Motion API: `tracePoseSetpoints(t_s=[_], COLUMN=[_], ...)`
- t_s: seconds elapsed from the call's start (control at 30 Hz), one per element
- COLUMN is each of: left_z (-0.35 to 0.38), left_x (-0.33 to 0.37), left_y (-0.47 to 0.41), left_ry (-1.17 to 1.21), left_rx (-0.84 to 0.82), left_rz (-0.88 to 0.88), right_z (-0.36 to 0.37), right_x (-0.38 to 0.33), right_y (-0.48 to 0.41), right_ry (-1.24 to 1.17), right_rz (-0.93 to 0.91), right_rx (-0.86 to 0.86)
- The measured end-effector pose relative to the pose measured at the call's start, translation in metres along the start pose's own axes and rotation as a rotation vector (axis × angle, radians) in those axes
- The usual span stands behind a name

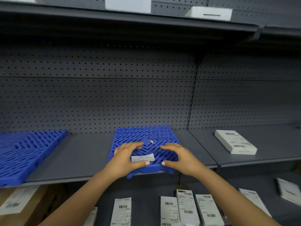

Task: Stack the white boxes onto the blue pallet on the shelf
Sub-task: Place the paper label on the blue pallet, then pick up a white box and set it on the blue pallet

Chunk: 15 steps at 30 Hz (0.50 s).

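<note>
A blue slatted pallet [145, 136] lies on the grey middle shelf [81, 157], its front edge overhanging the shelf lip. A white paper label [143, 157] sits on its near part. My left hand [125, 156] and my right hand [180, 158] hover over the pallet's front half, fingers curved and apart, thumbs near the front edge, nothing gripped. One white box [235, 141] lies flat on the same shelf to the right. Several white boxes [185, 209] with barcodes stand on the lower shelf below my arms.
A second blue pallet [26, 154] overhangs the shelf at the left. Brown cartons [21, 207] sit below it. White boxes [210, 13] rest on the top shelf. A perforated grey back panel [114, 95] closes the bay behind.
</note>
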State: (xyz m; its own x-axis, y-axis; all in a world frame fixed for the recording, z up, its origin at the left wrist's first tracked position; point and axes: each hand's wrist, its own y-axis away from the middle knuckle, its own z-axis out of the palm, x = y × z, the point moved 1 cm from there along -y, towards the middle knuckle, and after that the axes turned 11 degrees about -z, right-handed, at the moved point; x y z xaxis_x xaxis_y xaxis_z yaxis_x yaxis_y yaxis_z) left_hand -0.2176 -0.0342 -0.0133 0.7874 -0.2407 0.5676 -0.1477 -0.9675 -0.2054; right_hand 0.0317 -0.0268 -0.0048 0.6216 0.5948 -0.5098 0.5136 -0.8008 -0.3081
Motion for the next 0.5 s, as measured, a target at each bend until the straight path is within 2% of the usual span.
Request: tracePoseSetpoints(t_s=[0.3,0.5], left_z=[0.052,0.112], left_x=[0.101,0.188], left_y=[-0.021,-0.033], left_ry=[-0.013,-0.031], left_rx=[-0.062,-0.056], left_rz=[0.084,0.167], right_z=[-0.074,-0.134], right_x=[0.042,0.086], right_y=[0.068,0.139], right_ry=[0.045,0.088], right_rz=[0.046,0.089], right_rx=[0.165,0.203])
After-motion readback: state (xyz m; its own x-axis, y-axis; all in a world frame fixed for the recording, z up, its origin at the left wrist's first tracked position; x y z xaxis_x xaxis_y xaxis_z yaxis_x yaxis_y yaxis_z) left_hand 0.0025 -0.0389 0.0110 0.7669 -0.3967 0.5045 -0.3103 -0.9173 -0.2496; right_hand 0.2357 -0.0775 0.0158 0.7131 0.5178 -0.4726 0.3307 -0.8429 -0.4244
